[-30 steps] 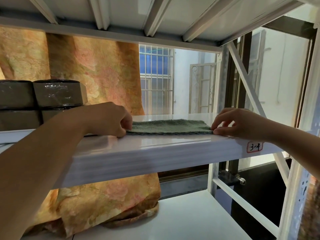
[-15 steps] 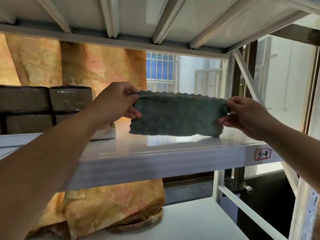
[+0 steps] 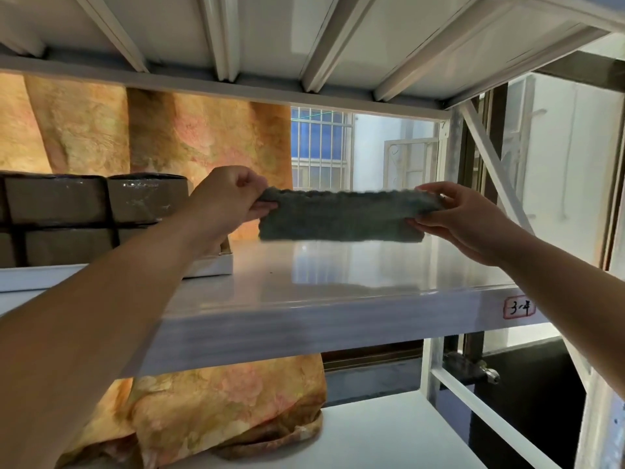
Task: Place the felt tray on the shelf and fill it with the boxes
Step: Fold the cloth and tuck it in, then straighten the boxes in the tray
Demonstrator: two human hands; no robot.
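A grey-green felt tray (image 3: pixel 341 216), still flattened, hangs just above the white shelf (image 3: pixel 338 289), held stretched between both hands. My left hand (image 3: pixel 226 201) pinches its upper left corner and my right hand (image 3: pixel 453 214) grips its right end. Brown boxes wrapped in shiny film (image 3: pixel 81 218) stand stacked in two layers at the left of the same shelf, on a low white base (image 3: pixel 213 267).
A flowered orange curtain (image 3: pixel 189 143) hangs behind the shelf and bunches on the lower shelf (image 3: pixel 389 431). The upper shelf's ribbed underside (image 3: pixel 304 35) is close overhead. A diagonal brace (image 3: pixel 490 164) and uprights close the right side. A label (image 3: pixel 519 307) marks the shelf's front edge.
The felt lay flat on the shelf a second ago. Both hands lifted it upright, and it now hangs a little higher with less of its face showing.
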